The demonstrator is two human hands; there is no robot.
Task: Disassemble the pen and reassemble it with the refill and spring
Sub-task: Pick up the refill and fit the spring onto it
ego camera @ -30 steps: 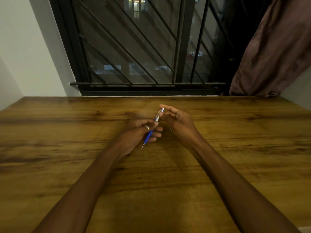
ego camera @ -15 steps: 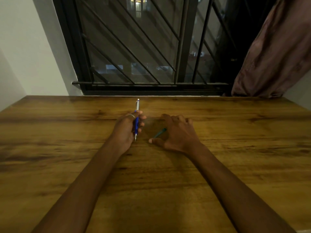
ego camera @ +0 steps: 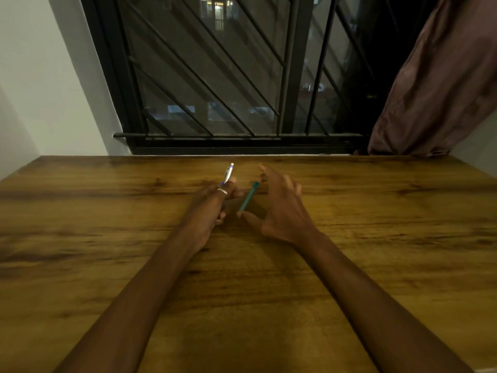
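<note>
The left hand, a ring on one finger, is closed around the blue pen, whose silver end points up and away toward the window. Just right of it a teal pen lies on the wooden worktop. The right hand hovers over it, fingers spread wide, holding nothing.

Both forearms are bare up to the lower edge of the view, with no sleeves showing. The left hand wears a plain silver ring on one finger. The right hand wears nothing visible.
</note>
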